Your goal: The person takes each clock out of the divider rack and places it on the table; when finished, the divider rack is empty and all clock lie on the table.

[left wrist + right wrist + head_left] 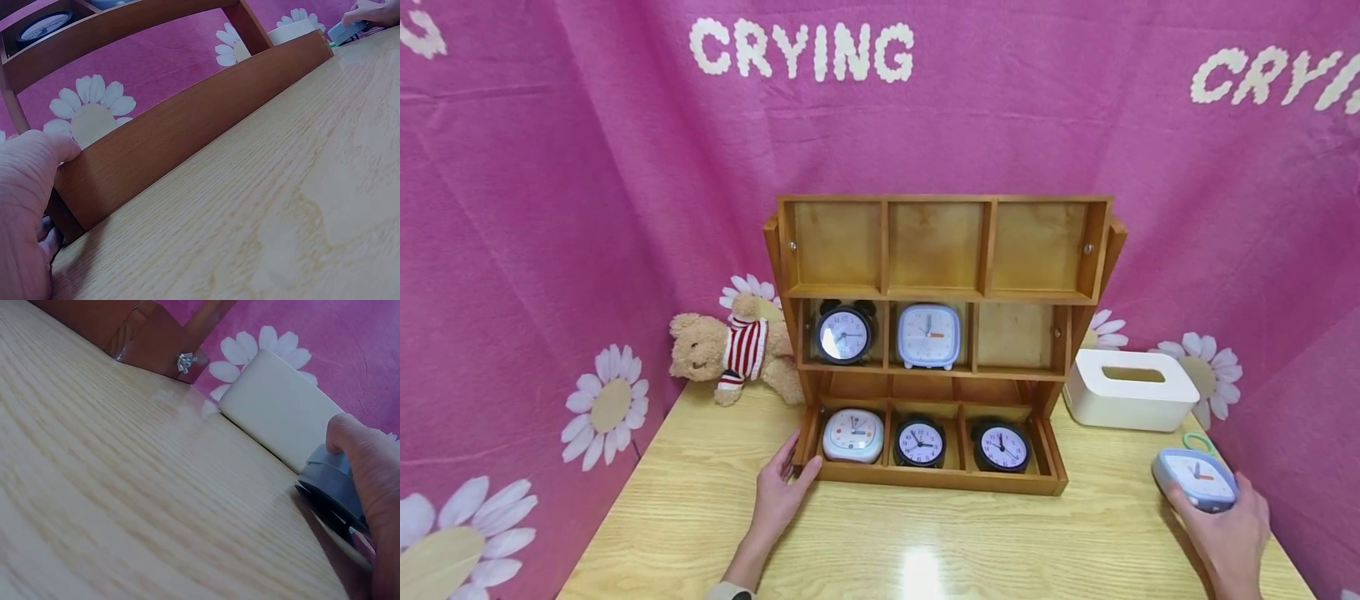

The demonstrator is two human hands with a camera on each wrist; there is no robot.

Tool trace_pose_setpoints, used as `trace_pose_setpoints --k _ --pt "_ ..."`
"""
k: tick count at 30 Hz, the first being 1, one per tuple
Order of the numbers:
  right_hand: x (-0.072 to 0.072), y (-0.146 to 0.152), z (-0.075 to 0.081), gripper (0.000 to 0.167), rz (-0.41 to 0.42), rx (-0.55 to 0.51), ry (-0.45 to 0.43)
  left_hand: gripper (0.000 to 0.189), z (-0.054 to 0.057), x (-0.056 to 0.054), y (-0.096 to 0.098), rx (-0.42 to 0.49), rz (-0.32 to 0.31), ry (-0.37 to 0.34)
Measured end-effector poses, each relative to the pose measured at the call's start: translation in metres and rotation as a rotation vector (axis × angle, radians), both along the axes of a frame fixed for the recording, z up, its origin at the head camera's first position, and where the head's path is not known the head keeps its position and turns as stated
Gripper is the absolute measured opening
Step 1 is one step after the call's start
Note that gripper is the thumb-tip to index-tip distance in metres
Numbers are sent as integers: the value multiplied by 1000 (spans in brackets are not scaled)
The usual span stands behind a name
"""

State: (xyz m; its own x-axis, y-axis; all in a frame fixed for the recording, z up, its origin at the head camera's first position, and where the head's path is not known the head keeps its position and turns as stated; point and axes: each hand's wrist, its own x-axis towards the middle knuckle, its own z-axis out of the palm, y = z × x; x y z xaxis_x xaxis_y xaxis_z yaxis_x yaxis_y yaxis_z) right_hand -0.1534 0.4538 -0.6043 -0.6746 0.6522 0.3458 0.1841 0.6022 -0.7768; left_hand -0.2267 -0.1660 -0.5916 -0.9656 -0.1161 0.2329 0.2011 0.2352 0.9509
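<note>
On the pale wood-grain table (865, 533), the right hand (1231, 533) holds a blue, rounded-square plastic clock (1204, 473) between thumb and fingers, its white face tilted up, near the table's right edge. The left hand (781, 490) grips the left front corner of a brown wooden three-tier shelf (943, 477), thumb over the front board's upper edge. A light-green ring (1198, 441) shows just behind the held clock. In the shelf's bottom tier stand, left to right, a white rounded clock (853, 435) and two black round clocks (920, 442). Beyond the ring is a cream oblong tissue box (1131, 417). The middle tier holds a black twin-bell clock (843, 334) at left and a light-blue square clock (928, 335) at centre. A tan plush bear (748, 350) in a red-and-white striped top lies left of the shelf, before a magenta cloth (1000, 108) with white daisies and lettering.
</note>
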Motion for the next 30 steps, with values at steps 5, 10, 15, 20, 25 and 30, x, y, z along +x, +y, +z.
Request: trace_pose_setpoints --k 5,10,15,20,25,30 --pt "1 1 -2 99 -19 -22 -27 62 0 1 0 -2 2 2" --pt "0 4 -1 99 -29 -18 -24 63 1 1 1 1 4 -8" --pt "-1 4 2 98 -24 -17 -4 63 2 -1 1 -4 5 -5" --pt "1 0 3 97 -18 -1 26 63 0 0 0 -10 4 -2" --pt "1 1 7 101 -13 23 34 63 1 0 0 -9 2 -10" --pt "-1 0 11 102 -7 39 72 63 2 1 1 -11 3 -14"
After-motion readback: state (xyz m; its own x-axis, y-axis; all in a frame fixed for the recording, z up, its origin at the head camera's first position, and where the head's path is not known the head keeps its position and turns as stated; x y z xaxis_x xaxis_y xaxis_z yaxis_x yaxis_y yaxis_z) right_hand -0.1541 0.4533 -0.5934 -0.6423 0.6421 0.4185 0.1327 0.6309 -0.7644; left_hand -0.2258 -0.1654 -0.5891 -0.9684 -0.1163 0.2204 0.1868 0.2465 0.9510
